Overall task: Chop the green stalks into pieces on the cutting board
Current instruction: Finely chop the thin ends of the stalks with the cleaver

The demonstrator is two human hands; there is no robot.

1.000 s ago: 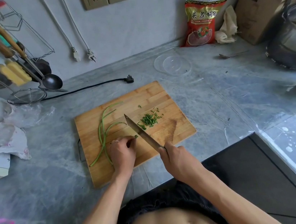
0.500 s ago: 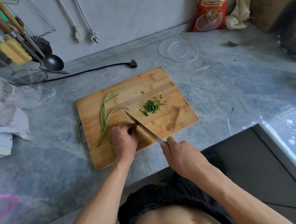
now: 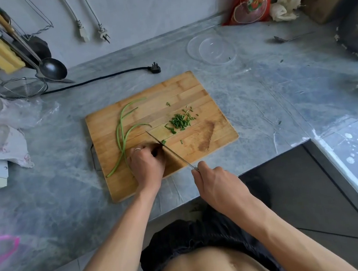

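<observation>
Several stalks [image 3: 121, 138] are lying on the left half of the board [image 3: 212, 151], left of centre in the frame; they are running from a loose end near the board's lower left edge up in long curves toward its upper middle. They are judged to be light, thin and limp, bending wherever they are left unsupported, so they are best being gathered side by side and pressed flat close to the cut, not lifted by one end. Their skin is looking smooth, and a loose hold is likely to let them roll or slide under the edge.

Just right of them, at centre frame, the left hand [image 3: 146, 163] is being curled knuckles-up over the stalks' near ends, fingers bent and pressed down on the board; what is pinned beneath is hidden by the hand itself, so how many stalks are being held cannot be told. A ring is being worn on one finger.

Against the right side of that hand the knife [image 3: 169, 151] is being held with its blade slanting from the upper left down to the lower right, its edge at a small green stub just beside the knuckles. Further right and lower, the right hand [image 3: 218, 187] is being kept closed around the handle, off the board's near edge.

Above the blade, right of centre, the pieces [image 3: 179, 121] are lying in a small heap, well apart from both hands, with a few strays being scattered around it.
</observation>
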